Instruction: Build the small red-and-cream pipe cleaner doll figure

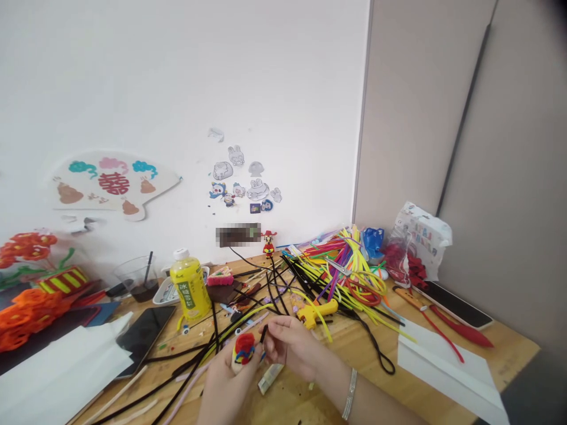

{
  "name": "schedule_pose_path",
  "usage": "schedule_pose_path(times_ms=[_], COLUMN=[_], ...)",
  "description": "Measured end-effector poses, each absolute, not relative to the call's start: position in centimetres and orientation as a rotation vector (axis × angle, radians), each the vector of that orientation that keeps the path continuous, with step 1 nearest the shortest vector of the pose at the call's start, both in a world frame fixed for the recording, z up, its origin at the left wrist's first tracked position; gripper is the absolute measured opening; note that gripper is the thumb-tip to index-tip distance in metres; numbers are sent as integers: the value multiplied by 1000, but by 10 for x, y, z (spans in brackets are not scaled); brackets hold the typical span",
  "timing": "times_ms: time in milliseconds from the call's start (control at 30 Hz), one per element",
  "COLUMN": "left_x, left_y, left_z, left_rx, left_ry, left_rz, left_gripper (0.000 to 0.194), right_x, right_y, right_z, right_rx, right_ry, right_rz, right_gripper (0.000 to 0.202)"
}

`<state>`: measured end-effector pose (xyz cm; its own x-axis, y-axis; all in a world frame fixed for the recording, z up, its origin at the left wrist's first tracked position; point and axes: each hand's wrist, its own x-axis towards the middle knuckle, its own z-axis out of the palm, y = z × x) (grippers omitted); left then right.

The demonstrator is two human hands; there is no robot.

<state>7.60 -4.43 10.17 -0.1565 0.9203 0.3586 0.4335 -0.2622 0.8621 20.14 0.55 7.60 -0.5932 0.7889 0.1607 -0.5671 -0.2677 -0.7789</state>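
Note:
My left hand point(233, 378) is closed round a small craft figure point(244, 349) with a red top, blue and yellow bands and a pale body. Close beside it, my right hand point(292, 345) pinches a short black piece point(264, 334) against the figure's right side. A bracelet circles my right wrist. Beneath the hands a small pale tube point(270, 378) lies on the wooden table point(305, 401). Just beyond my right hand is a yellow glue gun point(318, 313). Black and yellow fuzzy stems are spread around both hands.
A yellow drink bottle point(190, 286), a cup with a straw point(140, 280) and a phone point(148, 336) stand or lie left. A colourful stem pile point(349, 271) with scissors point(339, 267) is behind. White paper point(447, 366) lies right; a small red figure point(269, 243) stands by the wall.

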Motion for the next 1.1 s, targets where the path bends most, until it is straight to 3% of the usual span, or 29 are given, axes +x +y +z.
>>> schedule_pose_path(times_ms=[433, 800, 933, 1100], left_x=[73, 81, 82, 82], left_y=[-40, -42, -43, -43], left_z=[91, 100, 100, 100], left_rx=[1544, 1196, 1252, 1345], left_ry=[1484, 1417, 1455, 1545], left_rz=[1367, 1404, 1390, 1382], left_gripper=[25, 25, 27, 29], right_x=[198, 200, 199, 200], right_y=[7, 5, 5, 0], right_z=[72, 75, 74, 79], right_rx=[-409, -334, -415, -625], right_ry=[-1056, -1026, -1058, -1324], right_rz=[1801, 1914, 1769, 1340], right_gripper=[26, 33, 31, 24])
